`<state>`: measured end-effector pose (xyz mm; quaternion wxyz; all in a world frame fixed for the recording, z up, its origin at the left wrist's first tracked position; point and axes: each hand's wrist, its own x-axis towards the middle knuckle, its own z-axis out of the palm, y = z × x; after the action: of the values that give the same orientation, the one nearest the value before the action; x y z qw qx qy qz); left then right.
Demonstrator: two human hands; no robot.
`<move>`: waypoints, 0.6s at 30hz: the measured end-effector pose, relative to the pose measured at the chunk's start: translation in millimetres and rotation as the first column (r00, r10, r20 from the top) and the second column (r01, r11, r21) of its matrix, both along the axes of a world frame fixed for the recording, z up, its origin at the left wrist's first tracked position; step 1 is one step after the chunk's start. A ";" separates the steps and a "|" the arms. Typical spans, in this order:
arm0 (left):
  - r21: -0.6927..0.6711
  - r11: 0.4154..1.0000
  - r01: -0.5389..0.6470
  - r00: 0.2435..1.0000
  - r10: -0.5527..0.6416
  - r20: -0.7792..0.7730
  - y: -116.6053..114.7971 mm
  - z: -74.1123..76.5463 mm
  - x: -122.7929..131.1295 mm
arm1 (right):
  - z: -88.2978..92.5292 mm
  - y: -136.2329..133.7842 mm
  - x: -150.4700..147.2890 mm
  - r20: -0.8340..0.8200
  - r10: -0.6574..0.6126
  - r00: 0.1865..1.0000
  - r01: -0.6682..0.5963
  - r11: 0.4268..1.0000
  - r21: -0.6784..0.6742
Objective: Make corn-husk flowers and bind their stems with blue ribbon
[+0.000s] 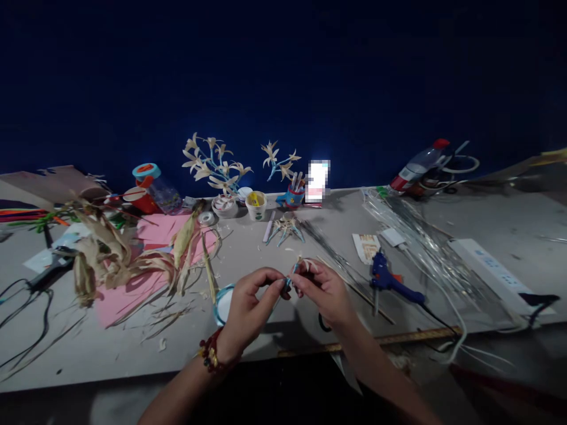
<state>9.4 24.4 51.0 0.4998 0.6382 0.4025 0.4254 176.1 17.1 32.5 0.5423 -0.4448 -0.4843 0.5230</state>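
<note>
Near the front of the table, my left hand [252, 302] and my right hand [325, 294] meet at a thin flower stem [290, 278] wrapped in light blue tape. Left thumb and forefinger pinch the stem low down. The right fingers are closed higher up, around pale husk petals that they partly hide. A roll of blue tape [218, 310] lies just left of my left hand, which covers part of it. Beyond my hands sits a small cluster of husk flowers with blue stems [287, 229].
Corn husks [155, 268] and pink paper [128, 298] spread across the left. A blue glue gun [392, 280] lies to the right, by wire bundles [425, 254] and a power strip [491, 268]. Finished flower sprays [217, 159] stand behind, near a bottle [416, 168].
</note>
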 end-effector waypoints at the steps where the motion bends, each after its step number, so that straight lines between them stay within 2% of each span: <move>1: 0.033 0.999 -0.008 1.000 0.009 -0.026 -0.3 0.7 -0.1 | 0.2 -0.1 -0.2 0.012 -0.002 1.000 0.002 1.000 0.009; 8: 0.186 0.981 -0.054 0.988 0.080 -0.133 -3.4 -4.7 -0.7 | 0.9 -0.9 -1.7 0.128 -0.031 0.991 0.021 0.997 0.078; 13: 0.351 0.933 -0.080 0.968 0.157 -0.197 -6.8 -10.5 0.4 | 4.1 -1.6 -4.1 0.172 -0.064 0.983 0.044 0.992 0.116; 18: 0.428 0.900 -0.077 0.961 0.181 -0.208 -6.0 -13.4 1.4 | 4.1 -2.7 -6.5 0.203 -0.122 0.971 0.095 0.986 0.136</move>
<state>10.7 18.4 37.6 0.2699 0.7488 0.4024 0.4524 169.6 14.4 36.6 0.5425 -0.4888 -0.5457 0.4110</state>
